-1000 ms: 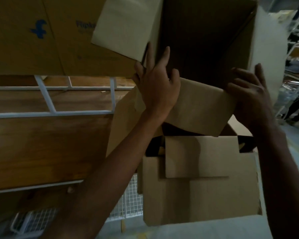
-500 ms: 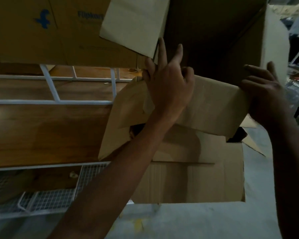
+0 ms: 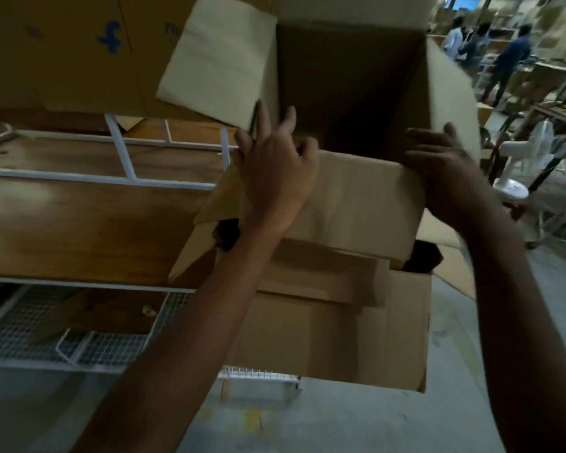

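Observation:
A large open cardboard box (image 3: 350, 76) faces me, its inside dark. Its left flap (image 3: 216, 57) and right flap (image 3: 451, 99) stand spread apart. The near flap (image 3: 356, 207) folds down towards me. My left hand (image 3: 275, 171) holds the near flap's left corner, with two fingers curled over its top edge and two pointing straight up. On the top right corner of the same flap, my right hand (image 3: 445, 168) grips with its fingers hooked over the edge. A second cardboard box (image 3: 334, 338) sits below on the floor, its top flaps partly folded in.
A wooden table (image 3: 79, 223) with a white metal frame stands at left, over a white wire-mesh shelf (image 3: 79, 341). Printed cartons (image 3: 62, 53) are stacked at the top left. A white pedestal fan (image 3: 520, 158) and several people (image 3: 510, 57) are at the far right. Grey floor (image 3: 340, 426) lies below.
Both hands stay on the near flap; my right hand has slid from its right edge up onto the top right corner. The view has swung, and the aisle at right now shows.

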The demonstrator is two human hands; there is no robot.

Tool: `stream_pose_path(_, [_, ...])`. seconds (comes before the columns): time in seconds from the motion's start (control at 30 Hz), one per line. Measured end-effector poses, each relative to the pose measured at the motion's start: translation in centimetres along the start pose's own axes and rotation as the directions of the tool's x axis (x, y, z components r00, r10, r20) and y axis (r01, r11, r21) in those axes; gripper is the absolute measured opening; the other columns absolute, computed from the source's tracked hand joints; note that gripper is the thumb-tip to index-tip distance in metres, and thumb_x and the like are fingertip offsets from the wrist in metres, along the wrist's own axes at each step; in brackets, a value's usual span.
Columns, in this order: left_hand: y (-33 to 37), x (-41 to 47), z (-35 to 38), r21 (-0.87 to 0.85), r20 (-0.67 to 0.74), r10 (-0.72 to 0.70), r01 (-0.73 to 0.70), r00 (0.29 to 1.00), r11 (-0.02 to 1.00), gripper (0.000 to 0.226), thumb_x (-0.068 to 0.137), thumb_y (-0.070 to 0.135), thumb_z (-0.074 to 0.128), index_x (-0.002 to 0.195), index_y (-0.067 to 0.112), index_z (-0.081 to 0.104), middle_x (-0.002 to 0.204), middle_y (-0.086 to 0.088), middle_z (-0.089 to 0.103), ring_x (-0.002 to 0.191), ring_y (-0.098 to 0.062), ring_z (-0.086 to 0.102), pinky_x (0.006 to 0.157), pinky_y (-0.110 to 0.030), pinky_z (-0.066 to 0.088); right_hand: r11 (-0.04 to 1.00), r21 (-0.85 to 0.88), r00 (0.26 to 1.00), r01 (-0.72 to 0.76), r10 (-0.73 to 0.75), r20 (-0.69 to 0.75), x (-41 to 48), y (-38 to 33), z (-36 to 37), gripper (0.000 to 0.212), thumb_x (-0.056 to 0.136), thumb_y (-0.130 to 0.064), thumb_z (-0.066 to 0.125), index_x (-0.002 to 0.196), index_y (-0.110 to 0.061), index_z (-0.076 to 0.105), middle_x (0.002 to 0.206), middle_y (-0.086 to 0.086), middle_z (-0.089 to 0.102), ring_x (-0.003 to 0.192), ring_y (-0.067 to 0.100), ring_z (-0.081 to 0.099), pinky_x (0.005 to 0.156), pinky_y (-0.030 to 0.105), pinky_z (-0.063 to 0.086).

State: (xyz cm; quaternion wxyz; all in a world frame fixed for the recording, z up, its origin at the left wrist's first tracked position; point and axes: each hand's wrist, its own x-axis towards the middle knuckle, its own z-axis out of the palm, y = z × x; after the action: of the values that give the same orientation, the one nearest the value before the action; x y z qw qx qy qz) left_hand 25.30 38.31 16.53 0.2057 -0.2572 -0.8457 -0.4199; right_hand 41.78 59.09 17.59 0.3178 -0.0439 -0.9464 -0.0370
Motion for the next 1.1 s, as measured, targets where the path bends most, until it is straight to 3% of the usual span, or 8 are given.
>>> stream_pose_path(0.1, [-0.1,-0.6,1.7,0.067,0.018,-0.06,0.059,0.998,0.996,0.057,0.094,0.045,0.046,0.149,0.033,0.052,0.169,-0.002,0.029,0.15,-0.036,0.029,0.119,-0.057,0.029,1.0,-0.015,0.995,0.027,-0.025,0.101,0.0,0.6,2.7,0.044,0.078,0.009,0.073,0.12,0.0,0.069,0.125,0.023,0.069,0.138,0.039,0.049,0.12,0.069,0.014])
stream_pose_path(0.23, [-0.5,-1.3,3.1,0.126,0.056,-0.137,0.129,0.989,0.984,0.054,0.095,0.043,0.046,0.147,0.03,0.056,0.167,-0.002,0.033,0.15,-0.036,0.027,0.12,-0.054,0.023,0.999,0.003,0.985,0.035,-0.035,0.168,-0.7,1.0,3.7,0.053,0.083,0.0,0.071,0.135,-0.01,0.062,0.138,0.017,0.062,0.145,0.033,0.04,0.123,0.065,0.009])
stream_pose_path(0.43, [-1.7,-1.1,4.2,0.233,0.105,-0.206,0.178,0.973,0.956,0.055,0.096,0.048,0.044,0.145,0.028,0.058,0.158,0.002,0.047,0.14,-0.033,0.037,0.112,-0.049,0.032,0.996,0.072,0.961,0.057,-0.075,0.268,-0.8,1.0,4.8,0.068,0.086,-0.013,0.074,0.147,-0.027,0.048,0.151,0.007,0.051,0.154,0.032,0.021,0.122,0.068,0.0])
stream_pose_path(0.6, [-2.1,0.1,4.5,0.252,0.192,-0.235,0.183,0.953,0.95,0.056,0.096,0.05,0.045,0.146,0.026,0.055,0.153,0.001,0.053,0.139,-0.034,0.039,0.113,-0.051,0.035,0.995,0.092,0.935,0.026,-0.057,0.351,0.3,1.0,5.6,0.066,0.091,-0.011,0.068,0.148,-0.033,0.045,0.157,0.003,0.044,0.155,0.034,0.014,0.119,0.072,-0.001])
stream_pose_path(0.73, [-2.1,0.2,4.3,0.282,0.234,-0.261,0.191,0.936,0.94,0.056,0.099,0.049,0.044,0.148,0.026,0.052,0.154,-0.001,0.052,0.141,-0.035,0.037,0.112,-0.051,0.034,0.989,0.144,0.918,-0.02,-0.038,0.394,1.3,1.3,6.0,0.057,0.094,-0.003,0.06,0.145,-0.028,0.052,0.155,0.005,0.047,0.156,0.033,0.011,0.117,0.075,-0.002])
stream_pose_path(0.93, [-1.7,0.5,3.6,0.299,0.261,-0.249,0.166,0.933,0.94,0.055,0.1,0.048,0.047,0.146,0.02,0.055,0.148,-0.006,0.057,0.138,-0.033,0.045,0.112,-0.049,0.032,0.987,0.146,0.901,-0.068,-0.002,0.433,2.1,1.6,5.7,0.046,0.094,0.004,0.056,0.133,-0.019,0.063,0.136,0.011,0.061,0.142,0.031,0.041,0.117,0.075,0.001])
stream_pose_path(1.1, [-0.9,1.6,2.3,0.335,0.25,-0.217,0.126,0.943,0.934,0.059,0.098,0.053,0.046,0.144,0.017,0.055,0.147,-0.01,0.058,0.139,-0.039,0.041,0.106,-0.049,0.038,0.977,0.181,0.892,-0.115,0.021,0.452,3.1,1.9,3.4,0.039,0.093,0.002,0.061,0.126,-0.018,0.065,0.128,0.009,0.065,0.13,0.031,0.053,0.115,0.062,0.031])
